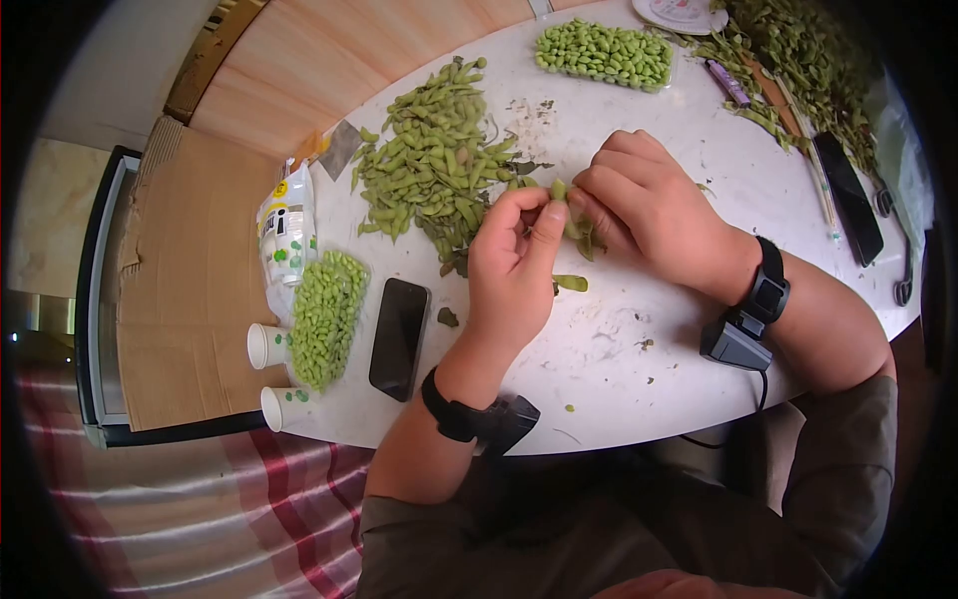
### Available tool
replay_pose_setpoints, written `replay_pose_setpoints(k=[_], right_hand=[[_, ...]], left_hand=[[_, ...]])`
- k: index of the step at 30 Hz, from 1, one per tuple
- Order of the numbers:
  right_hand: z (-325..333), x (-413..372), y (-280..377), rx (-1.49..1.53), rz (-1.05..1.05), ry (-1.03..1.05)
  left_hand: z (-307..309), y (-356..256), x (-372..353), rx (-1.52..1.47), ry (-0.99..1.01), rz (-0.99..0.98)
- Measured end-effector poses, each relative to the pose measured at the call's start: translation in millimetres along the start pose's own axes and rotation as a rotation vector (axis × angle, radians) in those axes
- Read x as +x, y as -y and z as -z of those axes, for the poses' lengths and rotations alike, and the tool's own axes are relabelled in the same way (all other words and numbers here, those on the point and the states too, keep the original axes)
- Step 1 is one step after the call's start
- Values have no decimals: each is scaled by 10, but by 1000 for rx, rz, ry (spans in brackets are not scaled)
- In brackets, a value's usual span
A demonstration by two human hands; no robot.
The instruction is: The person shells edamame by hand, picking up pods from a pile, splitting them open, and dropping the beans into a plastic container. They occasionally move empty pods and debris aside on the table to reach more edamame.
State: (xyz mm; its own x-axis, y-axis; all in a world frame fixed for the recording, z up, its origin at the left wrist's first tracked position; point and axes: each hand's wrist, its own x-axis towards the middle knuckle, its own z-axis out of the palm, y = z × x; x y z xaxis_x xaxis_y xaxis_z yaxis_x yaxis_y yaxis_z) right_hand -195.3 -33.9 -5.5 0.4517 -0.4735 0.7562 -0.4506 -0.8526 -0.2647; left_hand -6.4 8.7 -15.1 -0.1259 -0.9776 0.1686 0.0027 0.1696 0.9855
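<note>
My left hand (516, 255) pinches a green soybean pod (559, 189) between thumb and index finger, its tip standing up from the grip. Close against it, my right hand (649, 205) has its thumb and fingers closed at the pod's other side, the fingertips partly hidden. Below the hands on the white table (609, 369) lie split pod shells (571, 284). A big heap of unshelled pods (424, 160) spreads just beyond my left hand. Shelled green beans fill a clear tray (604, 55) at the back and a second clear tray (327, 319) at the left.
A black phone (400, 337) lies left of my forearm, with paper cups (267, 345) and a plastic packet (287, 225) farther left. On the right are another dark phone (848, 198), scissors (903, 250), a purple tube (727, 84) and a pile of leafy stalks (813, 60).
</note>
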Motion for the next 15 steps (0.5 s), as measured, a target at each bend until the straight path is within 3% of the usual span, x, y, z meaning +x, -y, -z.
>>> replay_pose_setpoints(k=[4,6,10,13,15], right_hand=[[-21,-39,-38,69,79,72],[-28,-60,-52,5,106,193],[45,-45,-133,-152,25,251],[90,-21,-150,-339,-87,294],[69,-13,-139,-389,-63,156]], left_hand=[[11,39,44,-193,-84,64],[85,20,91,-445,-255,17],[210,-14,151,-459,-367,-48],[133,-47,124,-382,-304,-14],[109,-33,104,-328,-251,1]])
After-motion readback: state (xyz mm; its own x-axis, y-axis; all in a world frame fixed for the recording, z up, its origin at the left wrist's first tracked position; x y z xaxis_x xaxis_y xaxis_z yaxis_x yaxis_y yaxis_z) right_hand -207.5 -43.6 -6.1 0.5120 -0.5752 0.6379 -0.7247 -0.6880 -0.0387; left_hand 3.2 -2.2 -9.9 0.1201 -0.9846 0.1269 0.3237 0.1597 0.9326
